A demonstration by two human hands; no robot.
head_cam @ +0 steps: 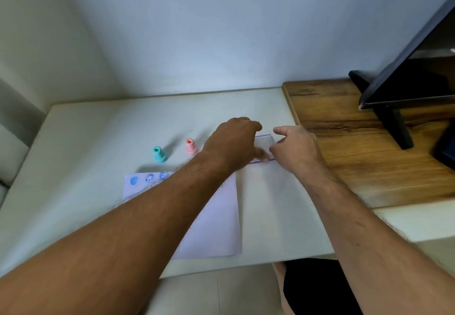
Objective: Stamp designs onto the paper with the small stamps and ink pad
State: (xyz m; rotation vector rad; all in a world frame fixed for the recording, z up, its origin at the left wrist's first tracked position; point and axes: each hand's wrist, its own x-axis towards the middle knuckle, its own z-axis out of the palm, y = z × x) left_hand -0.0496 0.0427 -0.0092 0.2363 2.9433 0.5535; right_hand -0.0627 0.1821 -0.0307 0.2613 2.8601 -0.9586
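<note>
While both hands meet over the ink pad (264,145) at the far side of the white bench (86,127), the job looks to be either opening or closing its clear case rather than stamping. The left hand (232,143) crosses over from the paper side and is curled down over the pad's left part, its fingertips touching the near edge; whether it hides a stamp under the palm cannot be told. The right hand (294,148) sits at the pad's right edge, thumb and forefinger spread apart and the other fingers loosely bent against the case, apparently steadying it so it does not slide; it grips nothing else. The paper (214,223) lies nearer the person, partly under the left forearm, with 3 blue prints along its far-left edge: 1 solid blot and 2 ring-shaped designs. The teal stamp (159,154) and the pink stamp (190,146) stand upright just beyond the paper, apart from each other, parked handle-up and within easy reach of the pad. A dark monitor (418,73) stands on the wooden board (344,142) to the right, well clear of the work.
</note>
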